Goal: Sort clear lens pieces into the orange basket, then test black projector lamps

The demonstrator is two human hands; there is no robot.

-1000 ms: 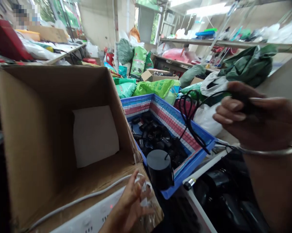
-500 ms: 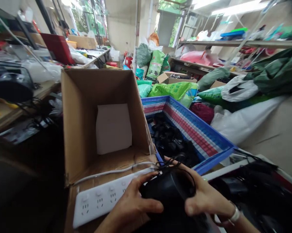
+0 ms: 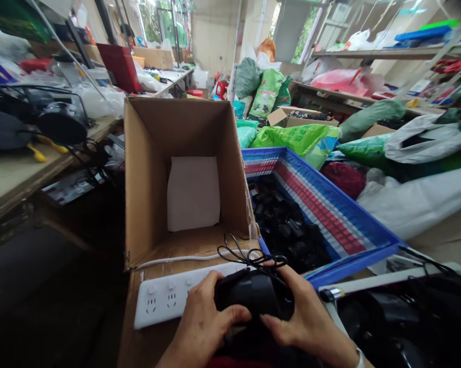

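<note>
Both hands grip a round black device (image 3: pixel 253 296) low in the middle of the view. My left hand (image 3: pixel 203 322) wraps its left side, thumb across the front. My right hand (image 3: pixel 305 319) cups its right side, fingers curled under. A thin black cable (image 3: pixel 249 257) loops loosely above the device. Just left of my hands lies a white power strip (image 3: pixel 165 299) on the front flap of an open cardboard box (image 3: pixel 149 153), which holds a white sheet (image 3: pixel 194 194) inside.
A blue plastic crate (image 3: pixel 349 260) with several small black parts stands right of the box. Green and white bags pile behind it. A workbench (image 3: pixel 11 176) with black devices and cables runs along the left. More black devices lie at the lower right.
My hands have drawn the black device slightly lower and closer, and the cable loops now stand up above it. The camera has swung a little left, showing more of the workbench.
</note>
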